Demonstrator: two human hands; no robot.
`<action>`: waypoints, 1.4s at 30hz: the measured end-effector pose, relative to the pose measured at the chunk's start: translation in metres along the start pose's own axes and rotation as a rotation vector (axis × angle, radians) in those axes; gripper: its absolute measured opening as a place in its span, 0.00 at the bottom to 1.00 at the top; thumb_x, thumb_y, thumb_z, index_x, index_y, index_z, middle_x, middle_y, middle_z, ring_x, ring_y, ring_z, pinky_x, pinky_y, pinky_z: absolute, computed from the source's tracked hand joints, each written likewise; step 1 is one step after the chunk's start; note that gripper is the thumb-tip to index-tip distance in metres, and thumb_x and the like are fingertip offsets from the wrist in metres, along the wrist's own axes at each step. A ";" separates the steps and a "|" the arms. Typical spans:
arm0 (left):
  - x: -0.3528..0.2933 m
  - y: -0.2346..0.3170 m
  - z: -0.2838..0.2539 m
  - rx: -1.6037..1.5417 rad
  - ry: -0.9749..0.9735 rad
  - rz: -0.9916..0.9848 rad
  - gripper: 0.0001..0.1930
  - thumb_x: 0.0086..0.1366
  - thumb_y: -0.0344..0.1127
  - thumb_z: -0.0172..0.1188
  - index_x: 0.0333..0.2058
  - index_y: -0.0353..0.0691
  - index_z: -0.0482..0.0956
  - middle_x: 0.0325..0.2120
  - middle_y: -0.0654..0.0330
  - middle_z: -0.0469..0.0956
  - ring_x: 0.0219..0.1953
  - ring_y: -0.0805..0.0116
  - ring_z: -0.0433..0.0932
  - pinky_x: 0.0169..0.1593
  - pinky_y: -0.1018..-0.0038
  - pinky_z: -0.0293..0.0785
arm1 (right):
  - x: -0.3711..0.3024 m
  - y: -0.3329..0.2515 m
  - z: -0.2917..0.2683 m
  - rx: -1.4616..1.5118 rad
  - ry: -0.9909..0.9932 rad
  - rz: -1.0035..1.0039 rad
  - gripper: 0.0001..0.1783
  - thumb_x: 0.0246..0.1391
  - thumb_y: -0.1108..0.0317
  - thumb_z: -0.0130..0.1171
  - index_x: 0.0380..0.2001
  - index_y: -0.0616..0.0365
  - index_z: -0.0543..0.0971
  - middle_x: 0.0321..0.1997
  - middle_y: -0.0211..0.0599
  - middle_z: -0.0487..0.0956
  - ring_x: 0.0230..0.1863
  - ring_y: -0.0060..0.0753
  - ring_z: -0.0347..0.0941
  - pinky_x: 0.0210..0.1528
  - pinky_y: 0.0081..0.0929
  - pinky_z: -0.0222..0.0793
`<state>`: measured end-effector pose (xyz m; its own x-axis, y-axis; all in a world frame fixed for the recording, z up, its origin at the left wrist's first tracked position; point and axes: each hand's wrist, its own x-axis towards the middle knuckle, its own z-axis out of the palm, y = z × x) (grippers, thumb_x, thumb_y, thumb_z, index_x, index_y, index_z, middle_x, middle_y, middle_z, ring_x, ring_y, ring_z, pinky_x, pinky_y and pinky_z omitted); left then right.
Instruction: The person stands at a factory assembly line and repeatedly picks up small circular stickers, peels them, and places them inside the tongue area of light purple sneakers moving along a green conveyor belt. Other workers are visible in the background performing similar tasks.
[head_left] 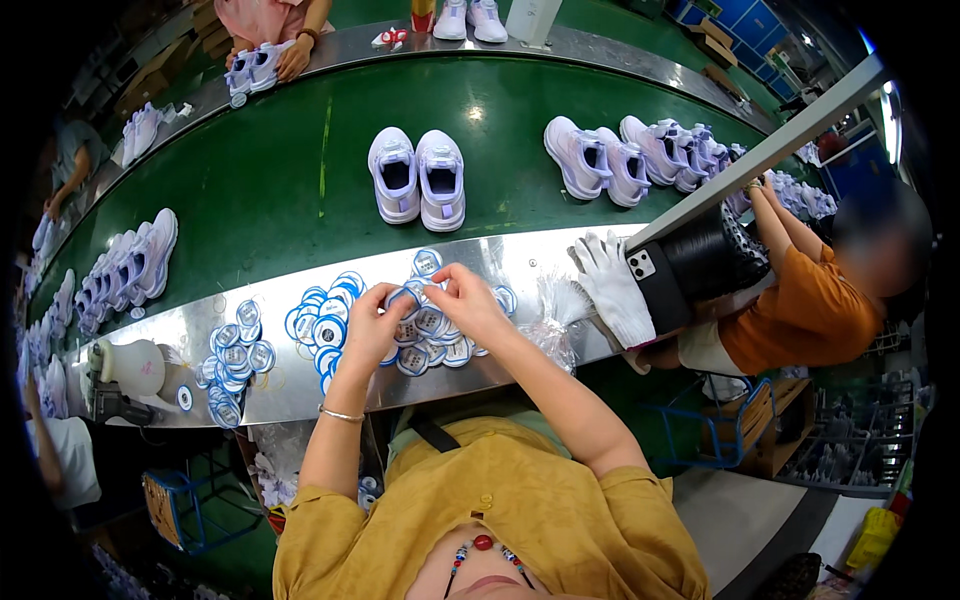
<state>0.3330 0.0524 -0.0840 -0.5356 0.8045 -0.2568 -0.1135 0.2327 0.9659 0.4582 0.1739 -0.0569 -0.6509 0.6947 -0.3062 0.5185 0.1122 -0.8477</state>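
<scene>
Both my hands are over a pile of round blue-and-white tags (428, 322) on the metal ledge. The fingers of my left hand (374, 322) are closed on the edge of one round tag (409, 291). My right hand (466, 302) pinches at the other side of that tag; its fingertips partly hide what they grip. Left of my left hand lies another heap of round tags (330, 329), blue-rimmed. Beyond my hands, a pair of white and lilac sneakers (418, 180) stands on the green belt (280, 190).
More sneakers stand on the belt at left (128, 268) and right (595, 162). White gloves (612, 290), a black phone (660, 285) and clear plastic strings (552, 325) lie to my right. A further tag heap (235, 360) and a whitish roll (135, 367) are leftward. Co-workers stand around.
</scene>
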 end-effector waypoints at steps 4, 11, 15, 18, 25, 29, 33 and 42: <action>-0.010 0.009 0.003 -0.391 0.036 -0.025 0.06 0.65 0.30 0.55 0.36 0.33 0.73 0.30 0.60 0.79 0.28 0.77 0.77 0.25 0.84 0.74 | -0.008 -0.012 0.004 0.086 0.072 -0.180 0.10 0.54 0.66 0.58 0.31 0.63 0.73 0.21 0.38 0.76 0.23 0.31 0.73 0.28 0.29 0.67; -0.016 0.024 0.019 -0.591 0.103 0.014 0.05 0.65 0.28 0.53 0.38 0.34 0.73 0.30 0.60 0.79 0.29 0.76 0.78 0.30 0.79 0.80 | -0.018 -0.026 0.008 0.025 0.156 -0.343 0.06 0.55 0.72 0.57 0.29 0.64 0.73 0.19 0.33 0.75 0.19 0.19 0.68 0.21 0.22 0.61; -0.018 0.018 0.018 -0.580 0.105 0.022 0.05 0.65 0.28 0.53 0.38 0.33 0.73 0.30 0.60 0.79 0.29 0.76 0.77 0.31 0.79 0.80 | -0.019 -0.031 0.011 -0.102 0.190 -0.401 0.06 0.52 0.72 0.57 0.27 0.62 0.73 0.20 0.41 0.76 0.21 0.37 0.73 0.23 0.31 0.66; -0.018 0.018 0.018 -0.585 0.123 0.023 0.05 0.66 0.28 0.53 0.38 0.33 0.73 0.30 0.60 0.79 0.29 0.77 0.77 0.31 0.79 0.80 | -0.018 -0.032 0.015 -0.152 0.210 -0.410 0.05 0.51 0.71 0.57 0.26 0.62 0.73 0.21 0.45 0.77 0.23 0.46 0.75 0.25 0.37 0.68; -0.020 0.015 0.017 -0.585 0.152 0.028 0.04 0.66 0.28 0.53 0.36 0.33 0.74 0.31 0.60 0.79 0.31 0.76 0.78 0.34 0.79 0.79 | -0.018 -0.033 0.021 -0.238 0.239 -0.451 0.06 0.51 0.71 0.56 0.24 0.60 0.72 0.20 0.44 0.75 0.23 0.48 0.74 0.25 0.40 0.67; -0.026 0.007 0.014 -0.703 0.126 0.024 0.07 0.68 0.29 0.51 0.36 0.31 0.75 0.33 0.59 0.78 0.35 0.75 0.78 0.42 0.77 0.79 | -0.018 -0.033 0.028 -0.260 0.221 -0.512 0.04 0.52 0.71 0.54 0.26 0.59 0.72 0.22 0.43 0.75 0.24 0.47 0.74 0.25 0.40 0.67; -0.032 0.002 0.010 -0.777 0.117 -0.015 0.07 0.67 0.29 0.54 0.37 0.31 0.77 0.36 0.58 0.79 0.39 0.72 0.77 0.46 0.75 0.76 | -0.028 -0.025 0.030 -0.329 0.157 -0.602 0.03 0.54 0.72 0.52 0.29 0.59 0.71 0.25 0.43 0.74 0.27 0.47 0.73 0.27 0.40 0.67; -0.062 -0.009 0.001 -0.355 0.253 0.085 0.03 0.63 0.27 0.58 0.34 0.33 0.76 0.32 0.62 0.75 0.32 0.77 0.73 0.38 0.82 0.70 | -0.036 -0.014 0.039 0.120 -0.241 -0.178 0.08 0.58 0.70 0.53 0.39 0.62 0.74 0.25 0.34 0.74 0.24 0.27 0.70 0.26 0.25 0.65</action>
<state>0.3682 0.0015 -0.0774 -0.7385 0.6433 -0.2021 -0.3165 -0.0661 0.9463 0.4524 0.1194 -0.0511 -0.8456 0.4819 -0.2297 0.3247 0.1226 -0.9378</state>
